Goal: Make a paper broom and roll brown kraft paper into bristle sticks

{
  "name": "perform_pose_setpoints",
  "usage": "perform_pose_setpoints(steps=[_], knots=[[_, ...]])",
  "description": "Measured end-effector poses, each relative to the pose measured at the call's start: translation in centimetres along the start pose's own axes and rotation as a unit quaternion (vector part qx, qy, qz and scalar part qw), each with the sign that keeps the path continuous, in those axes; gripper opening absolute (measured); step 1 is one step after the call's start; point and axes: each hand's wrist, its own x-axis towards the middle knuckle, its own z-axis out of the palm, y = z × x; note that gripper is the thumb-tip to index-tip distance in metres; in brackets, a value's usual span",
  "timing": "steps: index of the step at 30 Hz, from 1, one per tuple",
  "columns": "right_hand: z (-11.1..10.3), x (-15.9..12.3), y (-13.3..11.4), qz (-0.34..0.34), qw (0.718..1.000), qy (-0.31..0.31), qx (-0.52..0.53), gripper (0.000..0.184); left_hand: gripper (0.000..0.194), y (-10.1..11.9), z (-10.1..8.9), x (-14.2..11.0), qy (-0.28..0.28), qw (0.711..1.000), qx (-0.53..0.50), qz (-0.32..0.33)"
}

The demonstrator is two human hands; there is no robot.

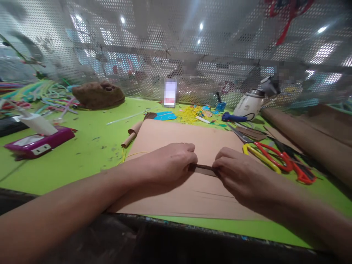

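Observation:
A narrow dark brown strip stretches between my two hands, just above a large tan sheet on the green table. My left hand pinches the strip's left end with curled fingers. At its right end, my right hand grips it the same way. The strip looks folded or layered along its upper edge; its ends are hidden in my fingers. Scissors with red handles lie to the right of my right hand, beside a yellow-handled tool.
A purple power strip with a white plug sits at the left. Behind the sheet are a brown lump, a propped phone, yellow shreds, a blue-handled tool and a white container. A brown roll lies at the right.

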Motion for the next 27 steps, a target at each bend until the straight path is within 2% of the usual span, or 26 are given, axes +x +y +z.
perform_pose_setpoints(steps=[5,10,15,18,21,25,27], knots=[[0.2,0.3,-0.6,0.035,0.998,0.040,0.018,0.012,0.019,-0.5,-0.4,0.2,-0.008,0.999,-0.049,-0.010],[0.7,0.3,-0.6,0.044,0.997,0.050,0.037,0.019,0.022,-1.0,-0.3,0.7,-0.001,0.995,-0.098,-0.024],[1.1,0.5,-0.1,0.022,0.995,0.074,0.057,0.018,0.026,-1.1,-0.3,1.2,-0.008,0.972,-0.224,-0.071],[1.6,0.5,-0.1,-0.032,0.992,0.120,0.032,0.015,0.034,-0.9,-0.5,1.2,-0.031,0.941,-0.319,-0.110],[1.7,0.4,-0.6,-0.087,0.980,0.177,-0.013,0.008,0.036,-0.5,-0.3,1.0,-0.048,0.899,-0.419,-0.117],[1.1,0.1,-1.0,-0.165,0.970,0.168,-0.056,0.006,0.034,0.0,0.3,0.5,-0.077,0.799,-0.585,-0.112],[1.0,0.1,-0.9,-0.179,0.968,0.162,-0.074,0.008,0.033,0.1,0.5,0.4,-0.094,0.773,-0.616,-0.118]])
